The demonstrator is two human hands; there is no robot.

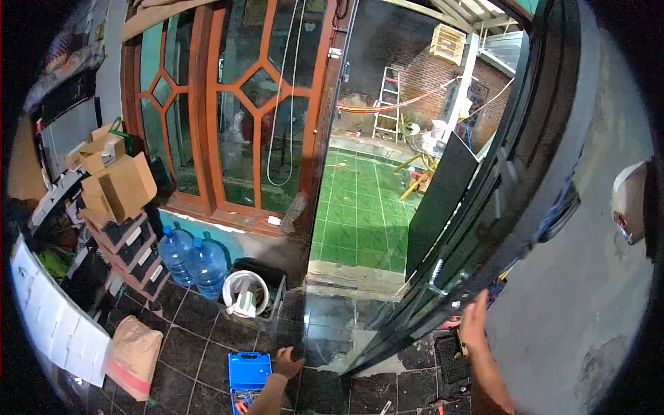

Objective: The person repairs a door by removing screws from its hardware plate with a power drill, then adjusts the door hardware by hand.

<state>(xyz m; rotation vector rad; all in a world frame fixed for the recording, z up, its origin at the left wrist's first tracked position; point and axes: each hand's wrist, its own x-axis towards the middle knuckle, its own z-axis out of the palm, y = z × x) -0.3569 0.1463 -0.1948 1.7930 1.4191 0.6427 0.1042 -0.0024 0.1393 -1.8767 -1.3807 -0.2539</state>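
My left hand (287, 362) reaches out low over the dark floor tiles, just right of a blue tool case (249, 371). Its fingers are curved and apart, and I make out nothing held in them. The case lies open, with small tools in its lower half. At the right, my right hand (474, 322) is raised with fingers stretched, at the edge of the dark open door (498, 200). Whether the fingertips touch the door is hard to tell. A metal handle (436, 278) sticks out from the door a little left of that hand.
Two blue water jugs (187, 256) and a black crate (273, 308) holding a white bucket (247, 285) stand below the window. A brown sack (135, 353) and stacked cardboard boxes (121, 187) are at left. A black basket (453, 358) lies by the right wall. Green tiles (360, 207) show beyond the doorway.
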